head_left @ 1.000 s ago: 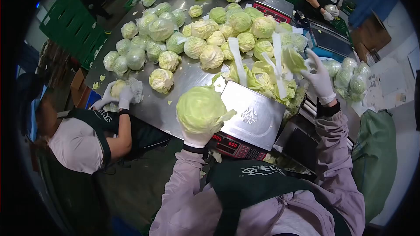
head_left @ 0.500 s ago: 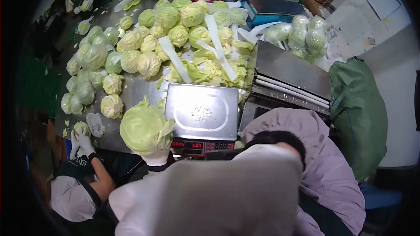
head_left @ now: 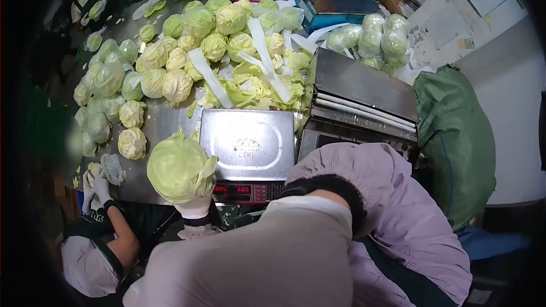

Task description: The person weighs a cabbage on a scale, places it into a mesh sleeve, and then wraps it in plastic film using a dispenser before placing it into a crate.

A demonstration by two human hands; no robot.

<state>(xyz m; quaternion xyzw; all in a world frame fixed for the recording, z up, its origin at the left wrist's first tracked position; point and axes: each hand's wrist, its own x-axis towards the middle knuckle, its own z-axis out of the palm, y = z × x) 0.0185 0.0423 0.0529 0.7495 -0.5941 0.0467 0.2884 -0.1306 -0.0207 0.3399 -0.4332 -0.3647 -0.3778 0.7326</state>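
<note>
A large pale green cabbage (head_left: pixel 181 169) with loose outer leaves rests in my white-gloved left hand (head_left: pixel 194 207), which grips it from below, just left of a flat metal scale (head_left: pixel 247 142). Very near the camera, my right hand (head_left: pixel 256 250) fills the lower middle in a whitish glove. A black cuff and lilac sleeve lie behind it. Its fingers cannot be made out, nor whether it holds anything. Beneath the scale's plate, red digits glow on its panel (head_left: pixel 239 190).
Several cabbages (head_left: pixel 199 21), some wrapped, and loose leaves (head_left: pixel 250 88) cover the metal table. A wrapping machine (head_left: pixel 364 94) and a green sack (head_left: pixel 455 142) are at right. At lower left, a co-worker's gloved hands (head_left: pixel 98 187) hold a cabbage; others work beyond.
The view has shifted, so the table items appear farther left. My right hand has turned and moved lower near the camera, showing more of its cuff and wrist. My left hand still holds the cabbage.
</note>
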